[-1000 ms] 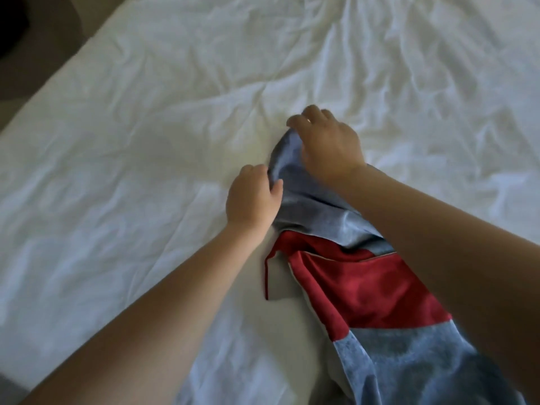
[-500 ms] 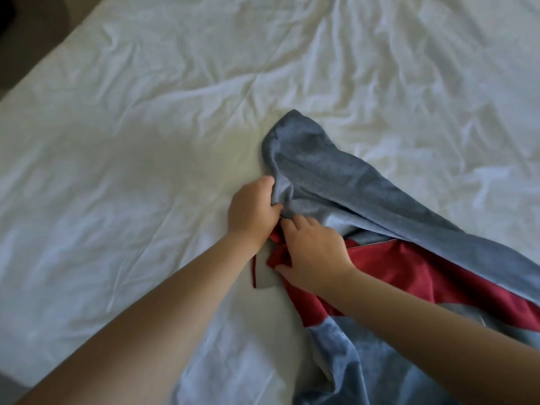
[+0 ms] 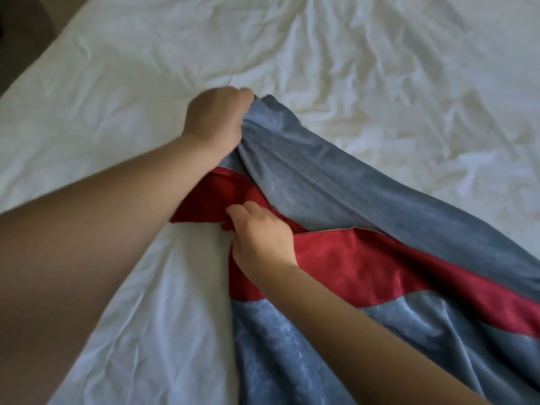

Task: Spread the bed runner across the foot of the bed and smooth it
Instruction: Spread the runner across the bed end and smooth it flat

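On white bed (image 3: 365, 68), hands grip bunched bed runner (image 3: 336, 185).

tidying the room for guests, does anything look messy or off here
The bed runner is bunched, not flat: its grey panel folds over the red band. The left hand grips the grey end; the right hand pinches the red edge. The white sheet is heavily creased.

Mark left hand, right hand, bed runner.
left hand (image 3: 214, 121): head view, back of the hand, gripping the runner's grey end.
right hand (image 3: 263, 244): head view, back of the hand, fingers pinching the runner.
bed runner (image 3: 327, 185): head view, on its grey panel.
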`<act>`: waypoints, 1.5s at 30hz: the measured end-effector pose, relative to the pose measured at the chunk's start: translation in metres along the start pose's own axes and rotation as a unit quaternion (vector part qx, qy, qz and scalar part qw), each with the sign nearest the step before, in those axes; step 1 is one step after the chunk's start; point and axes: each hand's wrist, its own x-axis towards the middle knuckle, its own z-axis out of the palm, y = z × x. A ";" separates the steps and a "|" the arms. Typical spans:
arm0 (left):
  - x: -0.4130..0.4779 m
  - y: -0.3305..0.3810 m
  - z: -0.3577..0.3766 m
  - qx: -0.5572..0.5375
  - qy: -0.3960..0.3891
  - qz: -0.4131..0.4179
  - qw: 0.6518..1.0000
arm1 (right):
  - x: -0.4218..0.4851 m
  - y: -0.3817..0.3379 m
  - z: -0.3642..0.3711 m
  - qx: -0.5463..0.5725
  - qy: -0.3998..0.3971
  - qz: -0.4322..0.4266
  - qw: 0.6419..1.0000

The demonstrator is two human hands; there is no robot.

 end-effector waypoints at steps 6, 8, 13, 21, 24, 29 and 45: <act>-0.001 0.027 0.004 0.025 -0.009 0.005 1.000 | -0.017 0.008 0.023 0.005 -0.065 -0.044 0.997; -0.013 0.037 0.007 0.035 0.008 0.050 0.998 | -0.034 0.012 0.028 0.000 -0.072 -0.088 0.994; -0.061 0.077 0.021 -0.054 -0.026 0.177 0.982 | -0.081 0.059 0.013 0.013 0.029 -0.085 0.996; -0.128 0.179 0.065 -0.101 -0.251 0.065 0.960 | -0.124 0.227 -0.056 -0.120 0.000 0.213 0.970; -0.135 0.193 0.073 -0.094 -0.214 0.072 0.970 | -0.145 0.269 -0.067 -0.170 -0.103 0.237 0.951; -0.161 0.184 0.060 -0.028 -0.224 0.362 0.905 | -0.192 0.278 -0.070 -0.204 -0.047 0.158 0.965; -0.136 0.206 0.053 -0.045 -0.290 0.441 0.848 | -0.278 0.270 -0.061 -0.021 -0.065 0.060 0.996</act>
